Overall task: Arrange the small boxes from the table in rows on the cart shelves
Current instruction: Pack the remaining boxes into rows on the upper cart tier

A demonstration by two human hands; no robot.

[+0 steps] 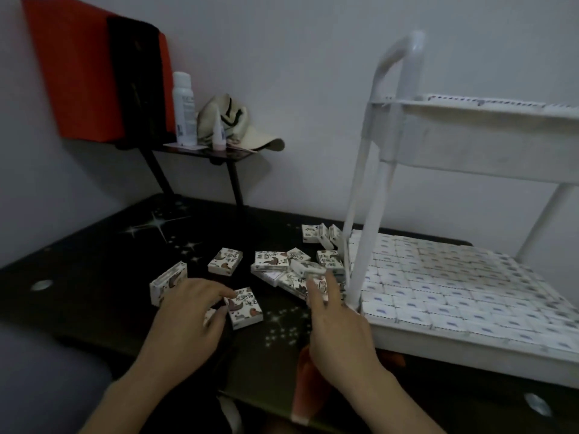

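Small white boxes with dark printed pictures lie scattered on the black star-patterned table point(94, 277). My left hand point(188, 311) pinches the left edge of one flat box point(247, 308) between thumb and forefinger; another box peeks out under its palm. My right hand point(338, 327) stretches out with straight fingers, its tips at a loose pile of boxes point(282, 264) beside the cart's front post point(366, 245). The white cart's lower shelf point(438, 343) is packed with boxes in tight rows. More boxes line the upper shelf point(470, 151).
One box point(167, 283) stands upright left of my left hand, another point(225, 261) lies behind it, and a few point(319, 234) lean near the cart's back corner. A black wall shelf point(213, 153) holds a red bag point(78, 73), a white bottle point(184, 108) and a cap point(244, 130).
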